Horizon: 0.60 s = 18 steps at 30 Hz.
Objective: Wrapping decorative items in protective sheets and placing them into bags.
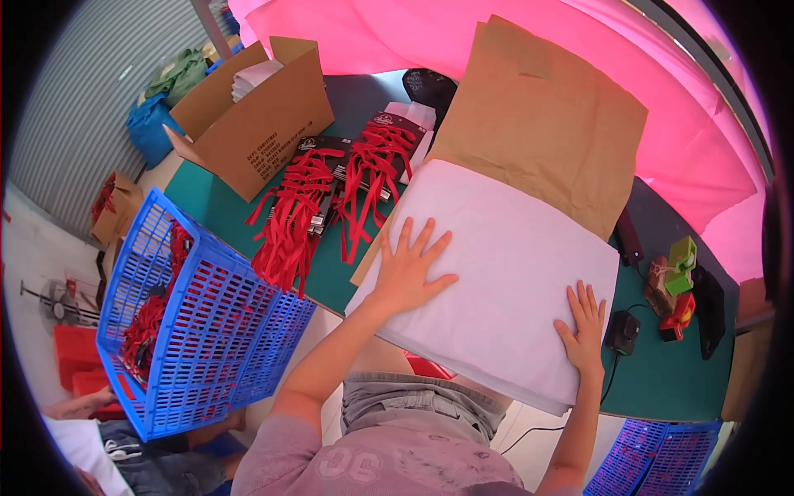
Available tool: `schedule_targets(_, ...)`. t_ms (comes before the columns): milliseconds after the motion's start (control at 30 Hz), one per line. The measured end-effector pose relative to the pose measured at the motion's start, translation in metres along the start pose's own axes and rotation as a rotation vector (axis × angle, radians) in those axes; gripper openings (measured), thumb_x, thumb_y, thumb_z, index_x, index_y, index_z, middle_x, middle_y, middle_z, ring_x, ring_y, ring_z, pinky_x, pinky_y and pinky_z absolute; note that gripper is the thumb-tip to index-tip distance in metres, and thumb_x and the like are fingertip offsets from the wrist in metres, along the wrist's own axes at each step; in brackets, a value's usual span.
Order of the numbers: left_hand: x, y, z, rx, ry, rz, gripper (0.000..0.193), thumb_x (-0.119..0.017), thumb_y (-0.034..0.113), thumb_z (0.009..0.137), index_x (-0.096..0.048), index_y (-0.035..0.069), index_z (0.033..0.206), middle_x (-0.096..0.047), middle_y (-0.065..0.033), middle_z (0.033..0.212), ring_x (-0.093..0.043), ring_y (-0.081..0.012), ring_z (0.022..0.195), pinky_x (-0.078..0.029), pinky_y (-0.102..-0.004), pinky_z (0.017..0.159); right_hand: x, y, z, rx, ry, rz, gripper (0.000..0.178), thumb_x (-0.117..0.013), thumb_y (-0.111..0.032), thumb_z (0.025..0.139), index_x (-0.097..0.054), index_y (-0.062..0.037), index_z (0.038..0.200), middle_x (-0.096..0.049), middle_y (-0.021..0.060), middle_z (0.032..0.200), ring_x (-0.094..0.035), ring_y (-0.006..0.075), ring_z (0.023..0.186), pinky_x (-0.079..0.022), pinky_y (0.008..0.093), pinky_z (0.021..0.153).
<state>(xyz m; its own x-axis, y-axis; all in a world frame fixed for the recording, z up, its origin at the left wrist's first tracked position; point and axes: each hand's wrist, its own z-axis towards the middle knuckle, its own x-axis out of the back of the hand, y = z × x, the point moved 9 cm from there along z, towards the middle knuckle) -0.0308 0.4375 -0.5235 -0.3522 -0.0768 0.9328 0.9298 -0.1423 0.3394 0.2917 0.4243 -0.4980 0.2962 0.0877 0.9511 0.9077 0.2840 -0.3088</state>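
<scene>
A stack of white tissue paper sheets [496, 240] lies before me, its near edge hanging past the table's front. Flat on its upper left part rests my left hand [411, 269], fingers spread. My right hand [585, 326] lies on the stack's right edge with the fingers stretched out. Neither hand grips anything. Brown kraft paper [546, 116] is folded back beyond the white sheets, and a strip of it shows under their left side. Left of the stack are several black cards with red ribbons [294, 207], piled in two bunches.
An open cardboard box [260, 124] stands at the back left. A blue plastic basket [223, 331] with red ribbons leans by the table's left edge, near a seated person [157, 455]. Green tape dispenser [681, 264], red tape dispenser [678, 317] and a small black device [622, 333] lie at right.
</scene>
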Motion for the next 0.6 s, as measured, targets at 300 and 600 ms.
schedule_targets(300, 0.003, -0.002, 0.002, -0.037, -0.009, -0.022, 0.073, -0.05, 0.058, 0.088, -0.036, 0.018, 0.146, -0.022, -0.0093, 0.157, -0.009, -0.0395, 0.144, -0.006, -0.0629, 0.112, 0.043, -0.002, -0.039, -0.144, 0.278, 0.035, 0.059, -0.06, -0.019, 0.087, -0.043, -0.0131, 0.143, -0.027, 0.012, 0.155, -0.029, 0.0318, 0.141, -0.009, 0.0503, 0.117)
schedule_targets(600, 0.059, -0.06, 0.043, -0.016, 0.212, 0.041, 0.073, -0.059, 0.043, 0.086, -0.036, 0.006, 0.144, -0.031, -0.0196, 0.151, -0.022, -0.0409, 0.141, -0.016, -0.0597, 0.113, 0.029, 0.019, -0.082, -0.365, 0.456, 0.326, 0.056, -0.06, -0.014, 0.086, -0.045, -0.0098, 0.14, -0.027, 0.0149, 0.154, -0.031, 0.033, 0.139, -0.026, 0.0478, 0.112)
